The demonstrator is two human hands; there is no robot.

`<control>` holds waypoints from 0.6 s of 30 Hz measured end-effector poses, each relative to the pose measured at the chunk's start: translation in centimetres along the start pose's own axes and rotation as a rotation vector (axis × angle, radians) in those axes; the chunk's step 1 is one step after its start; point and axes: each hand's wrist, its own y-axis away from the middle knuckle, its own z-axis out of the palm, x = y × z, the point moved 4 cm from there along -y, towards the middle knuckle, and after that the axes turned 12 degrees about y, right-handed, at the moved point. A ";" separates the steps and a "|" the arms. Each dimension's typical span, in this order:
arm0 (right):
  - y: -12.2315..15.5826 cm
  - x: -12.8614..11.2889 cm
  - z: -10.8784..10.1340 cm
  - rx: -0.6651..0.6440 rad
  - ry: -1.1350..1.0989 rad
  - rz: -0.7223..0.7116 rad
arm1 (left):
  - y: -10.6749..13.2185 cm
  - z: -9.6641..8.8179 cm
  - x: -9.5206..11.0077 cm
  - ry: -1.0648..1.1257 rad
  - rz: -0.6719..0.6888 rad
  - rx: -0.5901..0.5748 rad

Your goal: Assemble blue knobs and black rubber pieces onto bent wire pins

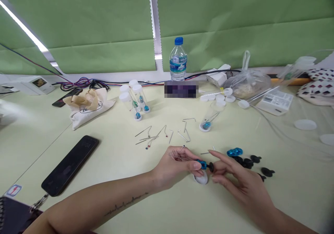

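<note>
Head view: just above the white cap [200, 178] on the desk [125, 178], the left hand [177, 164] has its grip clenched on a blue piece [202, 164], thumb under and fingers over. A bent wire [174, 154] is tucked in the same hand. A black disc [211, 166] sits on the end of the blue piece, just right of the cap's top edge. The right hand [235, 180] is at the cap's right, fingertips at the disc. Whether its grip pinches the disc or only touches it, I cannot tell. Right of the cap and a little farther off lie more black discs [249, 161] and a second blue piece [234, 152]. Well left of the cap lies a black phone [70, 164]. Beyond the cap, loose wires [156, 136] are scattered. Farther on are a tipped vial [208, 122] and standing vials [135, 100], and farthest beyond the cap is a water bottle [177, 58].
</note>
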 end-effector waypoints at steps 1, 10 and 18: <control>0.0 0.0 0.0 0.000 0.012 0.005 | 0.0 0.0 0.0 -0.002 -0.001 -0.002; 0.0 -0.4 -0.1 -0.061 0.048 0.029 | -0.1 0.1 -0.2 -0.027 -0.015 -0.035; -0.1 -0.1 -0.1 0.003 0.035 0.023 | -0.1 0.0 0.0 -0.017 -0.018 0.001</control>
